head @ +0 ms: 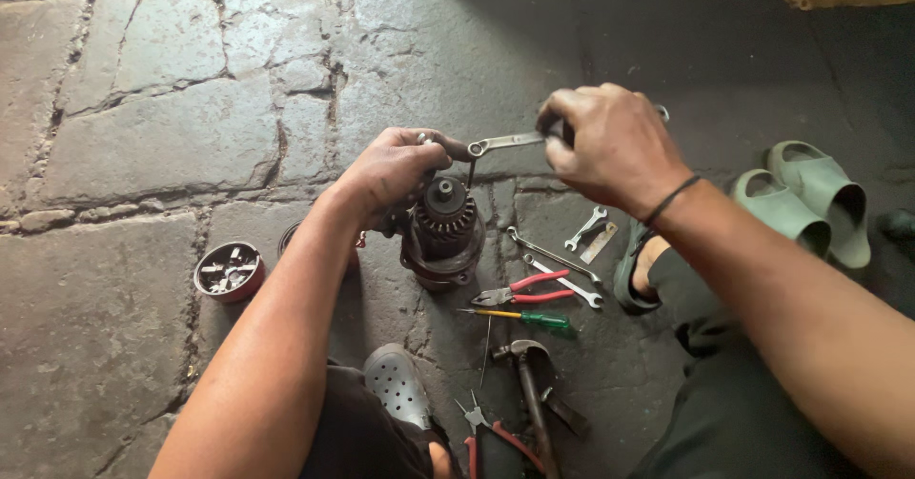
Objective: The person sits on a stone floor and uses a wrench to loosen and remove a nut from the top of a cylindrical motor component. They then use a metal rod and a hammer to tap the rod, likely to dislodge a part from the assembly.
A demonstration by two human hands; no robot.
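Stone floor (143,136); L hand (396,169) fingers clamped on motor (443,236), R hand (610,145) fingers closed round wrench (505,142).

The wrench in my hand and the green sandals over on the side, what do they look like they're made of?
The wrench, gripped by the right hand, looks like bare steel: grey, with a dull metallic shine. The green sandals look like moulded foam or rubber: matte, thick, one-piece, no seams visible. Which of the two is unclear.

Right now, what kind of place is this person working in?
Probably an informal repair spot on the ground: a cracked stone floor, hand tools laid out like red-handled pliers and a hammer, and a greasy motor part being worked on with a wrench.
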